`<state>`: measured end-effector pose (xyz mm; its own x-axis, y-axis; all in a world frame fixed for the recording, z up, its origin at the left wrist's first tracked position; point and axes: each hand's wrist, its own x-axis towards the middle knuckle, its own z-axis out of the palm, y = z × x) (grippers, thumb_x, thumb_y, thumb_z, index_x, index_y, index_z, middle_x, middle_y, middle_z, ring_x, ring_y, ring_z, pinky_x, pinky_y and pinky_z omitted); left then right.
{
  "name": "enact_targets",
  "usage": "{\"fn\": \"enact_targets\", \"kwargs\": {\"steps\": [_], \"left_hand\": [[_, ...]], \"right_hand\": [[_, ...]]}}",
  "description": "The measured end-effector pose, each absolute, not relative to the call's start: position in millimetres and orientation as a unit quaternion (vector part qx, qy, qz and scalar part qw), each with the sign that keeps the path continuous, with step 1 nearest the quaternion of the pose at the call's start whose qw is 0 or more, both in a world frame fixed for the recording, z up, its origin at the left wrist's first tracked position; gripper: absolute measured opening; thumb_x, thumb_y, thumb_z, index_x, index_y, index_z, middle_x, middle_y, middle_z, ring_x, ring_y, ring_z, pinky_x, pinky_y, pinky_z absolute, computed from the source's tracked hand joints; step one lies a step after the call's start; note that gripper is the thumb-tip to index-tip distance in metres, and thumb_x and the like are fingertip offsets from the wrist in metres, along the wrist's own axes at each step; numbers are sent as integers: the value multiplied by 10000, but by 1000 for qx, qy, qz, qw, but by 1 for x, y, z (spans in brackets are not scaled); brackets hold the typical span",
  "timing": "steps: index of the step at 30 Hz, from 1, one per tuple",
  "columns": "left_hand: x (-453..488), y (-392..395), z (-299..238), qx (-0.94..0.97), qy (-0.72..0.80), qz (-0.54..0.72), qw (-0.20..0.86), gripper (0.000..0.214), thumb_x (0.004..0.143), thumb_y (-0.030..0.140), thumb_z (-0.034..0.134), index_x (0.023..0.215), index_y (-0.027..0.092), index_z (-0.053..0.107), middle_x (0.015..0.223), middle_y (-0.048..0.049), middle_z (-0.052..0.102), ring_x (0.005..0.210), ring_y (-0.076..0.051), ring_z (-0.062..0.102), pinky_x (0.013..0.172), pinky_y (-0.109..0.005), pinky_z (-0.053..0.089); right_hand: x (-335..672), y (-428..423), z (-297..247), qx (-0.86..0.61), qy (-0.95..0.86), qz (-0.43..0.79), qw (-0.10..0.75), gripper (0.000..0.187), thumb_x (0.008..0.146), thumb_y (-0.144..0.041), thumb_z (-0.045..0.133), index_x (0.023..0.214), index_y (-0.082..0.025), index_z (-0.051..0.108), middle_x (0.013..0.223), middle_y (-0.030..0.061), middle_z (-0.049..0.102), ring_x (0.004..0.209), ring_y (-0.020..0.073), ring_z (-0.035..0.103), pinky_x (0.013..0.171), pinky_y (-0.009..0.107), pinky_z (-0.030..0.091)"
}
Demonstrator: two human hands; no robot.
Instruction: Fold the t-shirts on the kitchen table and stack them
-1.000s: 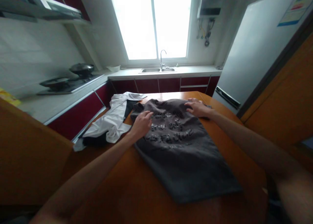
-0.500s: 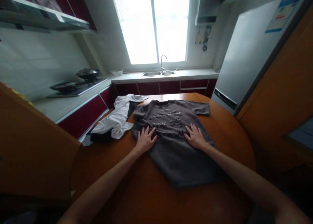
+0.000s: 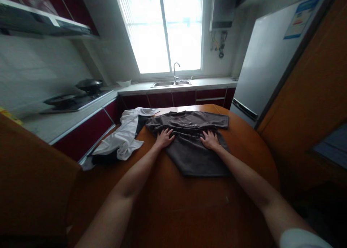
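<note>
A dark grey T-shirt [image 3: 195, 157] lies on the round wooden table [image 3: 173, 208], its collar toward the window and its hem toward me. On its left side rests my left hand [image 3: 164, 138], palm down with the fingers spread. My right hand [image 3: 210, 140] presses on the right side in the same way, fingers apart. Between and beyond both hands the cloth is bunched into crosswise folds, which hide part of the lettering on the chest. The right sleeve lies flat; the left one is crumpled.
Left of the T-shirt, a heap of white and black clothing [image 3: 121, 136] lies at the table's edge. Behind are a counter with a sink [image 3: 165, 84] and a stove [image 3: 78, 103] with pans. A fridge [image 3: 267, 56] stands at the right, an orange-brown panel [image 3: 32, 179] at the left.
Both hands have slid forward, away from me, pushing the cloth into folds. The hem has moved farther from me, and the lettering is now partly covered. The camera view has shifted slightly.
</note>
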<state>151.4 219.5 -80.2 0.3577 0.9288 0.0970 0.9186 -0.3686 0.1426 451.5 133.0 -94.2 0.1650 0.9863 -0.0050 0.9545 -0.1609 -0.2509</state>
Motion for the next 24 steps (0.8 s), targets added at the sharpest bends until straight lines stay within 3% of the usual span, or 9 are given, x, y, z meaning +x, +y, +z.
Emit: {"fn": "enact_targets", "kwargs": {"steps": [5,10,13,16,18,21,24], "left_hand": [[149,189,-82,809,582,83,-22,520,1018,478,389,1468,246,509,1522,-131,487,1375,-308,458,1122,-461,357],[154,119,-69,812,579,1,-69,540,1007,522,408,1417,203,555,1337,-211,597,1165,-360,609,942,-462,459],[167,65,-56,819,566,-59,-75,575,993,520,457,1389,119,570,1185,-242,652,1049,-377,659,878,-465,473],[179,14,-42,850,515,-107,-33,687,949,568,532,1454,103,508,1165,-254,665,1038,-391,670,849,-457,493],[182,-4,-29,886,449,-111,38,732,935,631,513,1520,198,439,1201,-206,673,1023,-365,688,845,-433,510],[183,13,-11,928,352,-24,122,641,975,627,437,1547,343,383,1331,-97,634,1072,-281,687,924,-375,512],[175,82,-6,938,306,92,133,496,1012,452,459,1484,301,484,1413,-68,579,1196,-222,619,1045,-331,470]], "right_hand": [[427,95,-95,-711,-687,39,142,582,1020,-439,387,1538,-175,416,1626,161,316,1510,293,236,1203,515,183],[422,14,-112,-583,-798,40,146,566,1005,-479,435,1510,-226,472,1593,132,391,1462,297,335,1200,494,243],[469,0,-110,-511,-846,47,144,552,1018,-495,408,1500,-237,490,1586,101,414,1456,275,362,1203,464,274],[537,15,-97,-438,-887,69,132,528,1006,-462,443,1488,-256,507,1558,66,462,1417,249,431,1189,429,322],[576,29,-87,-460,-877,64,124,526,977,-438,488,1453,-223,551,1524,88,503,1392,270,463,1182,448,333],[594,39,-74,-557,-820,47,117,413,925,-338,532,1265,-172,696,1385,127,620,1282,289,557,1128,436,391],[558,30,-67,-677,-712,20,187,385,935,-222,439,1204,-168,709,1266,122,675,1184,249,600,1058,372,432]]}}
